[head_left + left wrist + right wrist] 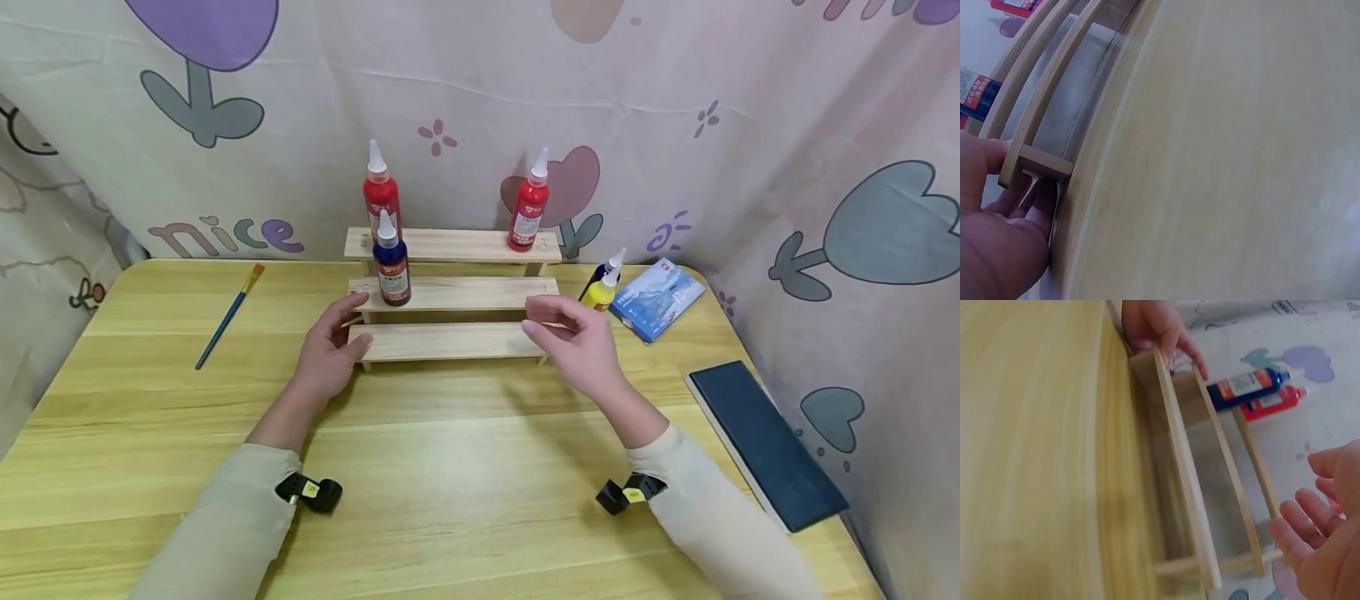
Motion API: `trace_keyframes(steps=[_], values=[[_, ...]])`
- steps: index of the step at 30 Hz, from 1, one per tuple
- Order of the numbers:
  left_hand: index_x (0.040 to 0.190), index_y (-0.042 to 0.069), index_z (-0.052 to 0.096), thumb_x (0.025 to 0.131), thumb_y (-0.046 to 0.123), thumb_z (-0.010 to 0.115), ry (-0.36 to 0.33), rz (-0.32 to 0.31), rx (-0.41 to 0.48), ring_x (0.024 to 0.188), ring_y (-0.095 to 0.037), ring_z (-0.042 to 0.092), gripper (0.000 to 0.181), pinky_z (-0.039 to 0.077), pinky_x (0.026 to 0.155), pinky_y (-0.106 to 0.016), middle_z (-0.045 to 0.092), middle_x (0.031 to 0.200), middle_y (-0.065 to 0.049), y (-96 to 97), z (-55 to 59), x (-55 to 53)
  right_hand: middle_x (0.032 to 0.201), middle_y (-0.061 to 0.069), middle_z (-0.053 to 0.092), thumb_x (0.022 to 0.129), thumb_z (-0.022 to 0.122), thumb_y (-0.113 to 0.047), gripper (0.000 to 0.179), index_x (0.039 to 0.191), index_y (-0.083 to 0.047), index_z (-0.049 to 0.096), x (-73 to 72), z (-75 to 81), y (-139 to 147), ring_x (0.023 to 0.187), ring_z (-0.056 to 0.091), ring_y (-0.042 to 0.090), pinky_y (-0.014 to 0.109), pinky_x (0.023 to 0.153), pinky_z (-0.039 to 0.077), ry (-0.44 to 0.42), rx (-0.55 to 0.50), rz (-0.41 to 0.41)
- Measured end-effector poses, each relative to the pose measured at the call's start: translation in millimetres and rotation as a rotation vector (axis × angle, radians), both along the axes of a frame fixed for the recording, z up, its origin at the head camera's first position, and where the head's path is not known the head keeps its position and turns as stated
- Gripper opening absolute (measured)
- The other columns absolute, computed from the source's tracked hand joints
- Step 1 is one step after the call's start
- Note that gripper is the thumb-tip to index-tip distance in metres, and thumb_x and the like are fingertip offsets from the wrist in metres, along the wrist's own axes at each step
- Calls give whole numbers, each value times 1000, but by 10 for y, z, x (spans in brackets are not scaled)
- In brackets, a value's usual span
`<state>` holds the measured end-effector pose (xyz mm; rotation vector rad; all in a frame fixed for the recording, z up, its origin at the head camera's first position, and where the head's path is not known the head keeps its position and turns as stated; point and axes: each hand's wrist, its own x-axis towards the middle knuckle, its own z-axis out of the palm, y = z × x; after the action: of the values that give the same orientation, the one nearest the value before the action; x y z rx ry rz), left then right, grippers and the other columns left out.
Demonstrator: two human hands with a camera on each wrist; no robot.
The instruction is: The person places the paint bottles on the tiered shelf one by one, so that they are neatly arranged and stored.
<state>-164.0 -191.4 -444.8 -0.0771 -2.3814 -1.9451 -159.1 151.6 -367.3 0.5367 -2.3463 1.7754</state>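
Note:
A three-step wooden rack (pixel 450 342) stands against the patterned cloth at the back of the table. My left hand (pixel 330 346) grips its left end, the thumb on the lowest step and the fingers reaching around the side support in the left wrist view. At the rack's right end, my right hand (pixel 577 342) hovers with loosely bent fingers, holding nothing in the right wrist view. A dark blue paint bottle (pixel 393 275) is on the middle step, left side. One red bottle (pixel 381 196) is behind it; another red bottle (pixel 529 212) occupies the top step's right end.
Right of the rack are a yellow bottle (pixel 600 293), a partly hidden dark bottle (pixel 597 273) and a blue picture box (pixel 658 300). A dark flat slab (pixel 765 442) lies near the right edge. A paintbrush (pixel 228 318) lies at left.

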Motion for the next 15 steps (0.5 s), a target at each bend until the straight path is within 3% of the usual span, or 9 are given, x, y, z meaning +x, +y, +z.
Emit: trace_keyframes(steps=[4, 8, 11, 15], values=[[149, 19, 47, 96, -7, 58, 1, 0, 0, 135, -30, 38, 60, 30, 109, -52, 39, 153, -6, -3, -3, 1, 113, 17, 69, 90, 73, -1, 27, 116, 5, 69, 32, -74, 233, 101, 66, 23, 27, 84, 54, 1, 0, -83], [149, 18, 48, 96, -7, 58, 2, -2, -4, 135, -29, 39, 59, 31, 108, -50, 40, 152, -6, -5, -8, -5, 112, 25, 67, 89, 71, 6, 26, 115, 11, 67, 36, -85, 461, 98, 66, 19, 25, 83, 53, 17, -22, -178], [149, 18, 48, 96, -7, 58, 5, -4, -4, 135, -30, 39, 59, 31, 108, -50, 41, 152, -6, -8, -13, -11, 113, 26, 66, 89, 71, 5, 27, 115, 11, 67, -29, -120, 632, 98, 66, 17, 24, 83, 53, 9, -27, -262], [149, 19, 47, 97, -7, 58, 1, -5, -2, 135, -30, 38, 59, 31, 108, -50, 40, 152, -7, -11, -13, -10, 115, 17, 67, 91, 74, -5, 29, 118, 4, 68, -168, -159, 818, 100, 63, 14, 21, 84, 51, -20, 3, -387]])
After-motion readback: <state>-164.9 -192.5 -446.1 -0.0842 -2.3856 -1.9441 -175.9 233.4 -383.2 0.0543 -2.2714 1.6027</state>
